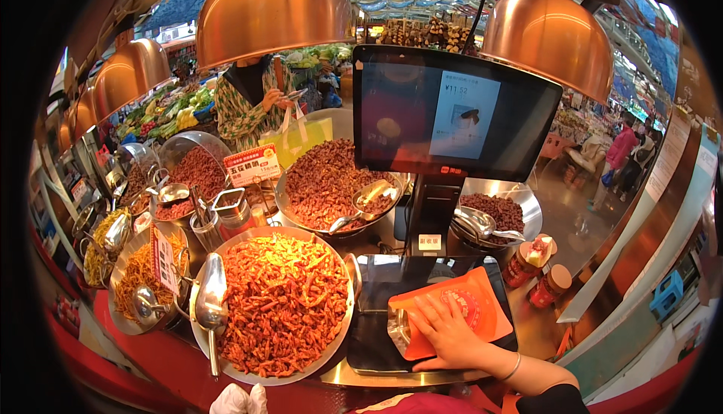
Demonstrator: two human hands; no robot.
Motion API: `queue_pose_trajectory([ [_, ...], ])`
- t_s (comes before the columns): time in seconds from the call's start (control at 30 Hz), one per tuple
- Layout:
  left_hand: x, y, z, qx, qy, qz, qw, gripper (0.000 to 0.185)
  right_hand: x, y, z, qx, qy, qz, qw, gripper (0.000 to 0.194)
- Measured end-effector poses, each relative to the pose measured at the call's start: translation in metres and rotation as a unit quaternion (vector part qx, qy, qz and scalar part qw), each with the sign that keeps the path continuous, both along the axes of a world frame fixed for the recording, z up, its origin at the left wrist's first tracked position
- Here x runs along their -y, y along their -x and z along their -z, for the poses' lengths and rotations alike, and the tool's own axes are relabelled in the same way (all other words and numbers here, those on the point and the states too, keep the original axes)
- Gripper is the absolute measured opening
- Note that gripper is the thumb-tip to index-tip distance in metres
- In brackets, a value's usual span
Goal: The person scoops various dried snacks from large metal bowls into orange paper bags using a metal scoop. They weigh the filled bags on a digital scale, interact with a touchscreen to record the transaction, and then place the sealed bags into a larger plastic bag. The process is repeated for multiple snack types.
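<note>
My right hand (446, 335), bare with a bracelet at the wrist, lies spread on an orange-red food pouch (488, 306), which rests flat on the black top of a counter scale (370, 346). The thumb is apart from the fingers, near the pouch's silvery lower left part. My left hand (240, 400) wears a white glove and shows only in part at the bottom edge, below a wide metal pan of reddish fried strips (285, 306). Whether it holds anything is hidden. A metal scoop (210, 295) lies on the pan's left rim.
A display screen (452, 114) stands behind the scale. Several pans of dried snacks spread to the left and behind, one with brown pieces (327, 182). Two red jars (548, 287) stand at the right. Copper lamps (274, 13) hang above. Across the counter stands a person (248, 97) holding a phone.
</note>
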State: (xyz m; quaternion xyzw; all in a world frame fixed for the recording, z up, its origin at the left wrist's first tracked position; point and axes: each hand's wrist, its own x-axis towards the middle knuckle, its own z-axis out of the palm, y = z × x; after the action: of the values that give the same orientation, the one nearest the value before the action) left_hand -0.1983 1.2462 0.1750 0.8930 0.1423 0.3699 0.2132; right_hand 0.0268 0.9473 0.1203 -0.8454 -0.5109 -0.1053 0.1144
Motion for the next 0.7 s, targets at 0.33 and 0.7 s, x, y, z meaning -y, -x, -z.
queue_pose_trajectory([
  [0.33,0.012,-0.056,0.014,-0.030,0.160,0.211,0.964,0.023,0.018,-0.001,-0.006,-0.068,-0.238,-0.010,0.969,0.094],
  [0.7,0.075,-0.132,-0.022,-0.138,0.578,0.597,0.539,0.046,-0.002,0.051,-0.072,-0.591,-0.491,-0.192,0.611,0.096],
])
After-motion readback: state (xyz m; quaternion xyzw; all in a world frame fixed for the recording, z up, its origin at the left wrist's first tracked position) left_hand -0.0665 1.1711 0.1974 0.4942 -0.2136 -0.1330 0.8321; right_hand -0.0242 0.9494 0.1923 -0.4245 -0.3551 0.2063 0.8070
